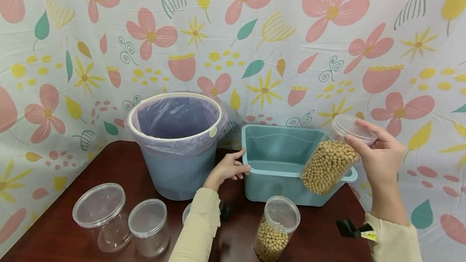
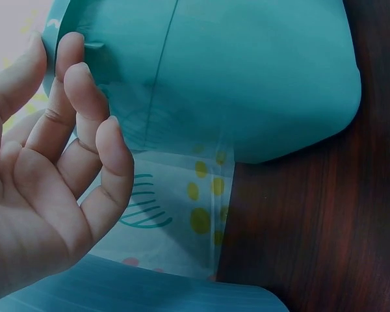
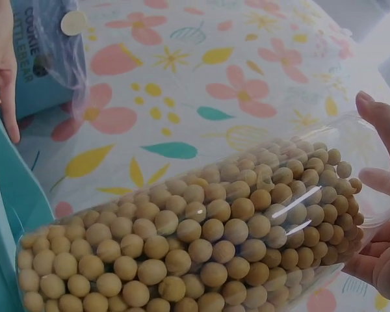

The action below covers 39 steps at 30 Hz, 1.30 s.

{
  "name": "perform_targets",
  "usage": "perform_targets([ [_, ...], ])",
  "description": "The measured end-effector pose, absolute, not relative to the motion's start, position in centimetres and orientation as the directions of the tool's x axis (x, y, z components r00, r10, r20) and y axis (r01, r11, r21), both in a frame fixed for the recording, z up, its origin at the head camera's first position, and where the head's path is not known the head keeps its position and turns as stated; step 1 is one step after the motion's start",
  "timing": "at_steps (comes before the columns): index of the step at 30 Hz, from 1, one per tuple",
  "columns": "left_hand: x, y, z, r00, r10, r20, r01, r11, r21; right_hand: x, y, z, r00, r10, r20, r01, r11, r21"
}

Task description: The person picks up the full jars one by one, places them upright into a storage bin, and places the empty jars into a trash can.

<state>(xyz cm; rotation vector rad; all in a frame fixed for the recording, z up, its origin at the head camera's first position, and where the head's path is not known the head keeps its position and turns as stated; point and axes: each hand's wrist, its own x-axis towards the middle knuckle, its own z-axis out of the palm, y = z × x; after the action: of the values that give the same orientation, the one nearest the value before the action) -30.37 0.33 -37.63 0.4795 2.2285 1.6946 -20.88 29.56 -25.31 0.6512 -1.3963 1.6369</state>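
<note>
Clear plastic is forming a wide jar and a narrower jar beside it, both looking empty and standing toward the left of the worktop. Next, a blue bucket is wearing a see-through bag over its pale rim; in the right wrist view its side is showing "COOKIE" and, alongside, a partly cut-off word ending in "TTLEBEAR". Near the middle, the left hand is pinching the left rim of a blue-green tub, which is looking stiff but light, its rim probably the firmest hold. In front, a lidded jar of tan beans is standing on the worktop. Farthest right, the right hand is gripping the top of another bean jar, fingers curling round its lidded end, and is holding it tilted, base down, by the tub's right side; whether they are touching, I cannot tell. This jar is probably weighing heavily, its smooth wall slippery and its beans shifting; a palm under the base would be steadying it better.
</note>
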Motion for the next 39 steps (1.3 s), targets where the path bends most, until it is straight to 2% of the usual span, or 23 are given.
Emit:
perform_targets([
  [4,-30.3,0.3,-37.6,-0.898,0.438,-0.035,0.080,0.241,0.967,-21.4,29.2,-24.8,-0.469,0.271,0.840,-0.868,0.037,-0.496],
  [11,-30.3,0.3,-37.6,-0.899,0.438,-0.018,0.090,0.225,0.970,-22.3,29.0,-24.3,-0.426,0.305,0.852,-0.840,0.216,-0.497],
  [18,-30.4,0.3,-37.7,-0.899,0.437,-0.027,0.083,0.232,0.969,-23.5,28.5,-24.1,-0.425,0.362,0.830,-0.845,0.171,-0.507],
  [24,-30.5,0.3,-37.8,-0.900,0.435,-0.027,0.079,0.223,0.972,-24.9,28.2,-24.9,-0.371,0.383,0.846,-0.794,0.341,-0.503],
  [27,-30.4,0.3,-37.8,-0.898,0.439,-0.029,0.076,0.221,0.972,-25.5,28.2,-25.4,-0.347,0.401,0.848,-0.779,0.380,-0.498],
  [39,-30.3,0.2,-37.6,-0.896,0.443,-0.018,0.084,0.211,0.974,-25.6,26.8,-27.0,-0.339,0.452,0.825,-0.670,0.500,-0.549],
])
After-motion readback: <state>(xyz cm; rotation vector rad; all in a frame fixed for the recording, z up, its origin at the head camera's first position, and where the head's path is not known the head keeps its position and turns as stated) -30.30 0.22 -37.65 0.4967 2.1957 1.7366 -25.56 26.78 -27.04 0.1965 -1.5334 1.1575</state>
